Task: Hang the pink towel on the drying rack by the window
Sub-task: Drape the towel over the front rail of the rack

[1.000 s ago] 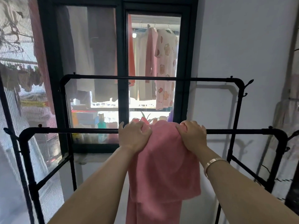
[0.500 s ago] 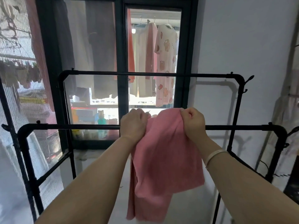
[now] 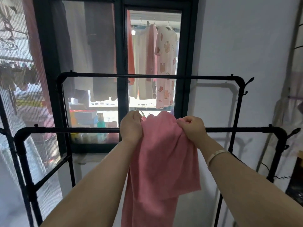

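So on the left you've got the drying rack [image 3: 73, 129], black tube frame, its near rail running across at about wrist level and a second, higher rail behind it right up against the window [image 3: 121, 63]. The left hand [image 3: 131, 126] is clenched on the pink towel [image 3: 164, 158] at its top left edge, knuckles up, right at the near rail. The towel is bunched between the two hands, with most of it hanging down on the person's side (can't tell if any of it has gone over the rail yet). The right hand [image 3: 192, 128] pinches the top right edge. I'd say the trick here is to pull the hands apart so the top edge goes flat, lift it clear over the rail, then let roughly half drop behind so it balances and won't slide off.
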Demonstrator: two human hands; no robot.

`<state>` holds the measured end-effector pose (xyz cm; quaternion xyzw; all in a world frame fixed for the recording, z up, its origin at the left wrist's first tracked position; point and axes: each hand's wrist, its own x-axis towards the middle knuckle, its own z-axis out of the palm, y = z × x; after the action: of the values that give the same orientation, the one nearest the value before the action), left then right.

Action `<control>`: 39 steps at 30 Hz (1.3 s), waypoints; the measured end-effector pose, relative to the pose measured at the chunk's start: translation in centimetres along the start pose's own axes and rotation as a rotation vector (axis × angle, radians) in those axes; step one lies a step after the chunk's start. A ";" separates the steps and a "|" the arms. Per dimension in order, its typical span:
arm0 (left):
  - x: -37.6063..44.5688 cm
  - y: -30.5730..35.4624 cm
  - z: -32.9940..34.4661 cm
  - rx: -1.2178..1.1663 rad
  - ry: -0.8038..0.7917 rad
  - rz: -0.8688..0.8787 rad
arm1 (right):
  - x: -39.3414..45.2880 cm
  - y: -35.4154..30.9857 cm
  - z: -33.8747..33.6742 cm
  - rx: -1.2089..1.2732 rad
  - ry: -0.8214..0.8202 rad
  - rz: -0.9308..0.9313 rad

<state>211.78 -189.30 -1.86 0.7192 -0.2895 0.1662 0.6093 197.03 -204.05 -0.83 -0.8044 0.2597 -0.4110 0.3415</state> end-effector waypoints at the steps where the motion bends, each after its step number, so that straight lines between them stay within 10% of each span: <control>1: 0.2 0.3 0.0 -0.043 0.005 -0.031 | -0.2 -0.1 -0.2 0.045 0.014 0.006; 8: -1.8 -2.2 -0.4 0.635 -0.253 0.432 | -0.6 -0.1 -0.3 0.035 -0.036 -0.017; 16: -1.2 -0.4 -0.8 0.127 -0.121 0.178 | -0.3 0.2 0.4 -0.323 -0.038 -0.110; 21: -0.1 0.8 -1.3 -0.021 -0.033 0.040 | 0.6 -1.0 0.4 -0.038 0.107 -0.106; 28: -0.7 -0.7 -2.1 0.431 -0.257 0.209 | -1.0 -0.4 1.1 -0.131 -0.005 -0.087; 39: -0.8 -2.7 -2.8 0.480 -0.339 0.291 | -1.3 0.8 0.4 -0.028 -0.072 -0.170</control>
<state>213.16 -186.20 -3.85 0.8110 -0.4388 0.1930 0.3353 196.55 -203.57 -2.22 -0.8425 0.1838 -0.4056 0.3031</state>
